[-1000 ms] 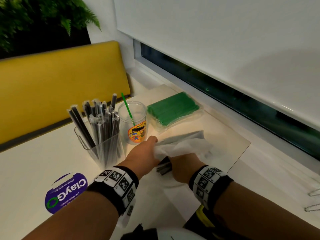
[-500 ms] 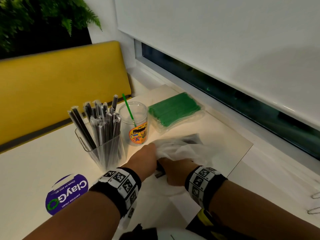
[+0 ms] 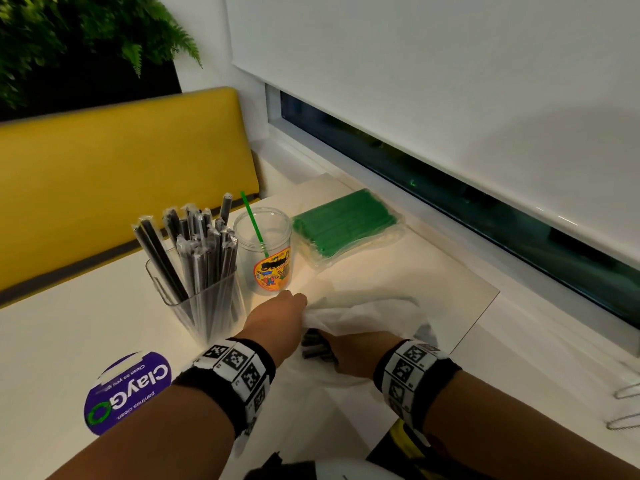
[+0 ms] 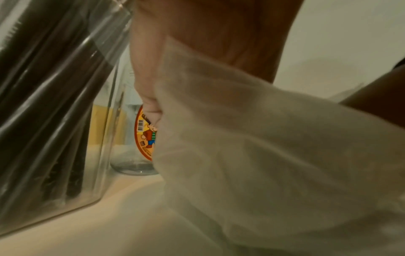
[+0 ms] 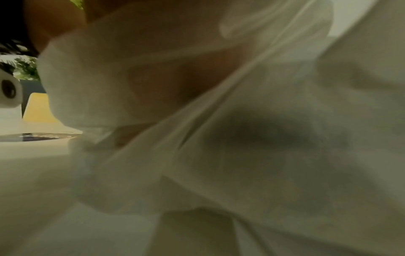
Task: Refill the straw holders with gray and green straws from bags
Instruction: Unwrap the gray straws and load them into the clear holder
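A clear square holder (image 3: 204, 271) (image 4: 43, 104) packed with wrapped gray straws stands left of a clear cup (image 3: 265, 251) (image 4: 144, 135) with a cartoon sticker and one green straw (image 3: 254, 225). A flat bag of green straws (image 3: 344, 225) lies behind the cup. My left hand (image 3: 280, 320) (image 4: 149, 104) pinches the edge of a white plastic bag (image 3: 367, 313) (image 4: 263, 147) (image 5: 263, 155). Under that bag, my right hand (image 3: 349, 355) is wrapped around a bundle of gray straws (image 3: 317, 346), whose ends stick out between my hands. The bag hides its fingers.
A purple round sticker (image 3: 126, 393) is on the white table near my left forearm. A yellow bench back (image 3: 121, 161) runs behind the table. The window sill and lowered blind (image 3: 450, 98) are on the right, with metal wire loops (image 3: 627, 393) at the right edge.
My right hand has slid further under the white bag, which has settled flatter over it. My left hand has kept its hold on the bag's edge.
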`<state>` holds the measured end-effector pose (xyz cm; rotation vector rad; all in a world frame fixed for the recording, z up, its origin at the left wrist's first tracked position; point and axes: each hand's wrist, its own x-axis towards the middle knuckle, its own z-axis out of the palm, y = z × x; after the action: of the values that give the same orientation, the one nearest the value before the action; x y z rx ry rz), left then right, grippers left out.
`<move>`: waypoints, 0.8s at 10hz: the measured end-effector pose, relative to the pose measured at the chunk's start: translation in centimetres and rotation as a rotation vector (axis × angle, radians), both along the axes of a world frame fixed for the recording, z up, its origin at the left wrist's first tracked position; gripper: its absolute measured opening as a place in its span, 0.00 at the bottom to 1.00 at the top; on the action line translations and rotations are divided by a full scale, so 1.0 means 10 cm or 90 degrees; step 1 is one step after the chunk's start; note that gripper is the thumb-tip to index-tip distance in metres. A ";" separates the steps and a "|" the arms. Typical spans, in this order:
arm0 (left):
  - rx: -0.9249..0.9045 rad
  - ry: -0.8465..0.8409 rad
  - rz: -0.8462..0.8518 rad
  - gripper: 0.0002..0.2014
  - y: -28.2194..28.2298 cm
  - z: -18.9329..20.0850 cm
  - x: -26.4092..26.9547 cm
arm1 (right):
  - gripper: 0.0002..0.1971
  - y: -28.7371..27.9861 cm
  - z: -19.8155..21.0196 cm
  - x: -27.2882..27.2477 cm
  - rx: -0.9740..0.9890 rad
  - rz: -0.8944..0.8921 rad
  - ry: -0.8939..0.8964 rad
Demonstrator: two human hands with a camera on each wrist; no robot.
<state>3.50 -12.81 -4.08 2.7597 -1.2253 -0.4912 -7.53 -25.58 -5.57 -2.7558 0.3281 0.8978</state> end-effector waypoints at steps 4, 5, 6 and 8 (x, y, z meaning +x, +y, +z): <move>-0.114 0.183 0.060 0.16 0.09 -0.24 0.19 | 0.17 -0.02 0.54 0.02 0.237 0.006 -0.173; -0.221 0.244 0.028 0.19 0.14 -0.22 0.13 | 0.16 0.16 0.89 0.02 0.412 -0.049 -0.232; -0.328 0.191 -0.021 0.20 0.11 -0.04 -0.05 | 0.13 0.22 1.40 0.04 0.576 -0.187 -0.383; -0.531 -0.077 0.062 0.22 0.34 0.67 -0.15 | 0.08 0.13 2.30 0.39 0.865 -0.302 -0.863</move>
<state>1.96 -9.40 2.59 2.1205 -0.9907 0.1799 -3.67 -24.23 17.42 -1.3339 0.0224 -0.7233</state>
